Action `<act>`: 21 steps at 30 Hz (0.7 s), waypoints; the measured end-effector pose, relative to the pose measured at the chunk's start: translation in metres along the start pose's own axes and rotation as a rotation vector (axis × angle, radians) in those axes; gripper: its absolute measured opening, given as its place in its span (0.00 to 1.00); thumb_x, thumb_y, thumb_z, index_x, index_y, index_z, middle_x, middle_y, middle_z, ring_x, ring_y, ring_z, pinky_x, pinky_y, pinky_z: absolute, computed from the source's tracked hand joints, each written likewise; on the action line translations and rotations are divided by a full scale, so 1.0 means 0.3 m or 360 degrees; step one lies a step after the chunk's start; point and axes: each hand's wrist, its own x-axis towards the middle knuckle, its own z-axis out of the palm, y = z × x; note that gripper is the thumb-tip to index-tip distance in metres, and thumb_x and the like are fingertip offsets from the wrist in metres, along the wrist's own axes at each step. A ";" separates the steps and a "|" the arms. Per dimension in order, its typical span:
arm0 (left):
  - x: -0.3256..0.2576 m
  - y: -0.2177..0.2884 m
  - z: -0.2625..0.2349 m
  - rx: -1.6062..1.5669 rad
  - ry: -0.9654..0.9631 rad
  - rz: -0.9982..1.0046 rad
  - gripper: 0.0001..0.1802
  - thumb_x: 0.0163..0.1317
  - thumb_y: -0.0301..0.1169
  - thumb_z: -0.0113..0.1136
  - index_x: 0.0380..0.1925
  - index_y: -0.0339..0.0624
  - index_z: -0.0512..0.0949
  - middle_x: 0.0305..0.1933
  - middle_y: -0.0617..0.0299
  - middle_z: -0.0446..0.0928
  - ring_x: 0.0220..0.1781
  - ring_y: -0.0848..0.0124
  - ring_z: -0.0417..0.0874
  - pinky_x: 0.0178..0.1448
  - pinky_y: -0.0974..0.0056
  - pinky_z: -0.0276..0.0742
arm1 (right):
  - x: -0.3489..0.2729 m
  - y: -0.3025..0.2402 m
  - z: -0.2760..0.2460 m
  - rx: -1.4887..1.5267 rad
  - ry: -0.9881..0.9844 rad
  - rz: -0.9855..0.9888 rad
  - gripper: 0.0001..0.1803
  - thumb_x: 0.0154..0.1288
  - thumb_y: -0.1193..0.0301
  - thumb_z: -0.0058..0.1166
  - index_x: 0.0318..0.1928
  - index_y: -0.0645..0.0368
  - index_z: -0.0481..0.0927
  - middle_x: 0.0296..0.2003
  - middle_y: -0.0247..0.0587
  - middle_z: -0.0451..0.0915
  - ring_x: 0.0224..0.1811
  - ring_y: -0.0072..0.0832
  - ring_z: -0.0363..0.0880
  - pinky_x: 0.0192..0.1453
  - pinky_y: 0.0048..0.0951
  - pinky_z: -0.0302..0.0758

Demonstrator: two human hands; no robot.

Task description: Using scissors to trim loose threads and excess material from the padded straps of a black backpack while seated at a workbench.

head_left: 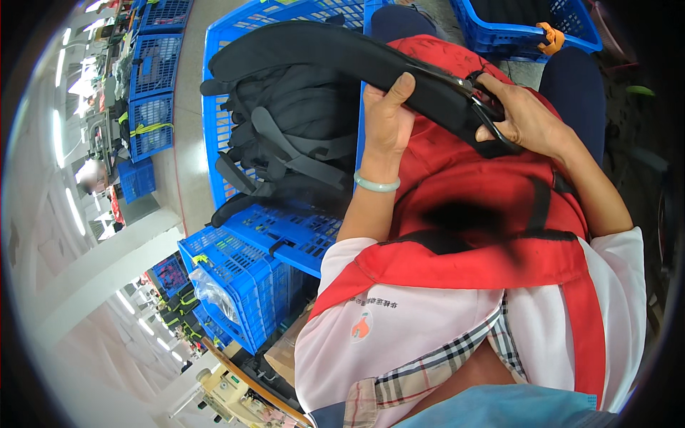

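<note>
A long black padded strap point(314, 44) curves from above the blue crate across to my lap. My left hand point(389, 118) grips it near its middle, with the thumb pressed on top. In my right hand point(524, 118) is a pair of scissors point(465, 84) with dark handles, my fingers in the loops. The blades lie along the strap's edge and point left; I cannot tell whether they touch it. Beneath the strap's right end spreads my red apron point(457, 171).
Left of my lap stands a blue plastic crate point(211, 121) heaped with black padded straps point(285, 107). More blue crates point(235, 285) are stacked nearer, at the lower left. Another blue crate point(492, 36) with an orange tie point(550, 38) sits far right. Crates point(151, 121) line the far left.
</note>
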 end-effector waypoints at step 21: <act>-0.019 -0.030 0.000 0.0069 -0.0018 -0.0007 0.15 0.60 0.23 0.65 0.47 0.40 0.76 0.46 0.62 0.79 0.48 0.70 0.80 0.59 0.63 0.75 | 0.014 -0.018 0.018 0.0036 -0.0013 0.0168 0.35 0.52 0.45 0.64 0.40 0.67 0.74 0.21 0.52 0.69 0.25 0.46 0.69 0.32 0.39 0.67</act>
